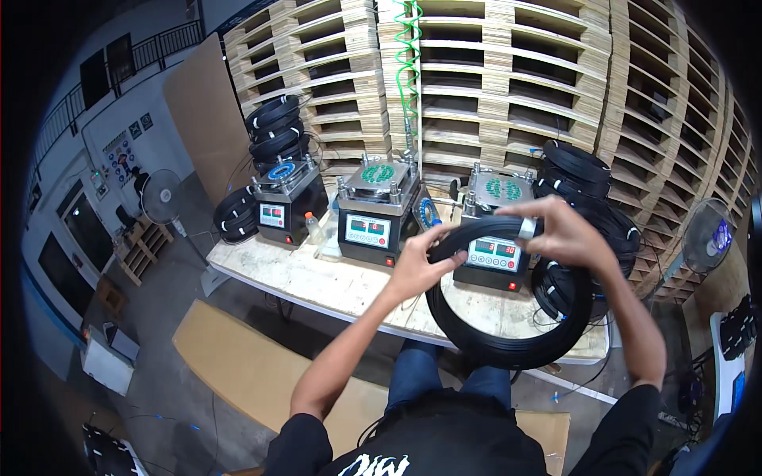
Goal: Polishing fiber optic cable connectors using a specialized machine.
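Note:
I hold a thick coil of black cable [508,350] upright in front of me, over the front edge of the bench. My left hand [423,260] grips its upper left side, fingers behind and thumb inside the ring. At the upper right, my right hand [570,232] is closed on the coil next to a silvery-white band [527,228] that lies across the cable. Behind the ring stands a black machine [486,278] with a lit display and a green-topped metal plate, partly covered by the coil and hands.
A similar machine [369,230] stands mid-bench, another [284,208] to its left, with a small bottle [312,225] between. Stacked black coils [575,168] crowd the right end; more coils [276,131] sit at the left. Wooden pallets [508,71] rise behind. Fans [163,196] flank the wooden bench [278,266].

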Demonstrator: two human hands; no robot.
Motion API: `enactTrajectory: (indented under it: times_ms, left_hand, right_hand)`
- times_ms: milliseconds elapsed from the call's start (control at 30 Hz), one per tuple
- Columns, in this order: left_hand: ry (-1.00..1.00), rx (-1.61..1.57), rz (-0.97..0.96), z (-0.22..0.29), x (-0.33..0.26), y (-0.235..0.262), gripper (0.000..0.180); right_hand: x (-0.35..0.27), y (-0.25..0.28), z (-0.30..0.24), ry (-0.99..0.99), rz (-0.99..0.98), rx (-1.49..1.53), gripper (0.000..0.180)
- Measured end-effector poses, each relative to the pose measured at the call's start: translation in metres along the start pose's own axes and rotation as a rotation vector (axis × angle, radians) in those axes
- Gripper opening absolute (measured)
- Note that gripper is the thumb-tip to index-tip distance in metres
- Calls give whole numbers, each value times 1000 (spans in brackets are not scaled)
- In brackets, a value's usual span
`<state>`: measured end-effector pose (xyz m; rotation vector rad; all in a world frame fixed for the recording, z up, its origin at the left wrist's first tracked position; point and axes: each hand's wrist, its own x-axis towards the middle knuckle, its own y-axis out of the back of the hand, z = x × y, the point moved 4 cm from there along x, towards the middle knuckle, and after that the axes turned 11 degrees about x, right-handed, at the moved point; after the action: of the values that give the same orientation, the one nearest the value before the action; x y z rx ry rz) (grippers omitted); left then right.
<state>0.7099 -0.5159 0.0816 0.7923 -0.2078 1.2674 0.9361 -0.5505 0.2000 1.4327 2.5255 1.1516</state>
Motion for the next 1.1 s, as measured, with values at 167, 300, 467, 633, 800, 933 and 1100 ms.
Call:
enactTrajectory:
  times_ms: [167, 300, 467, 633, 800, 933, 1100]
  left_hand:
    - [108, -57, 93, -40, -6, -36, 42]
    - [188, -57, 86, -63, -10, -46, 42]
    - [475, -259, 114, -85, 22, -48, 40]
    - [601, -330, 0, -111, 97, -59, 39]
    - [545, -300, 18, -144, 155, -71, 36]
    - [559, -295, 44, -178, 168, -71, 40]
    - [606, -203, 26, -194, 175, -88, 51]
  right_hand:
    - [-34, -17, 83, -284, 160, 157, 53]
    - [-69, -22, 161, -220, 311, 162, 56]
    - [-114, -24, 205, -331, 573, 559, 54]
    - [-73, 13, 227, -304, 777, 615, 47]
    - [-32, 49, 273, -193, 892, 263, 41]
    - [-13, 61, 286, -273, 873, 201, 40]
    - [-17, 58, 315, -288, 899, 211, 42]
